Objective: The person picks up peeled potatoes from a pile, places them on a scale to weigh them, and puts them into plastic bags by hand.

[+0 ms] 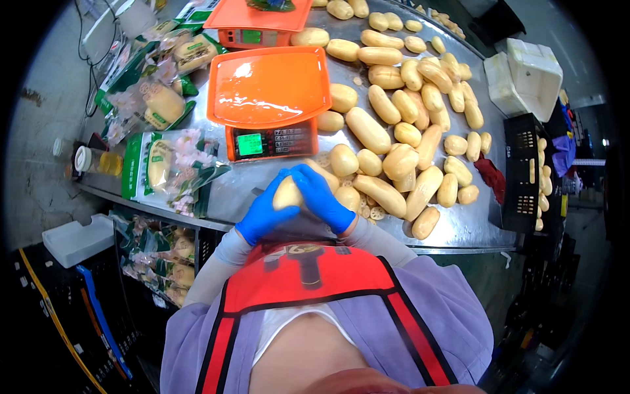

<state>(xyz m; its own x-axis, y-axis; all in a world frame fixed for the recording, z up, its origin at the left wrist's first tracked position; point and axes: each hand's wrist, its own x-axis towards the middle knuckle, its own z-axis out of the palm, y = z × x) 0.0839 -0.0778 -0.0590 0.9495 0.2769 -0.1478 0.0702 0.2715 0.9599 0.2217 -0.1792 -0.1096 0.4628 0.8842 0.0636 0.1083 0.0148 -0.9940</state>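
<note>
Just above the metal table (226,197), a peeled lotus root segment (287,194) is held between both blue-gloved hands. My left hand (266,211) cups it from the near left side. My right hand (320,197) closes over its right side, hiding that part. Beyond the right hand lies another lotus root segment (322,173), partly covered. An orange weighing scale (269,88) with a lit green display stands directly ahead of my hands. To the right, many peeled lotus roots (368,130) lie heaped, with small cut slices (377,213) among them.
Flower-printed plastic bags (165,170) holding lotus root lie at left, near a lidded jar (101,161). A second orange scale (261,22) stands behind. A black crate (522,172) and white foam boxes (524,79) border the right side. Bagged roots (165,261) fill a crate below left.
</note>
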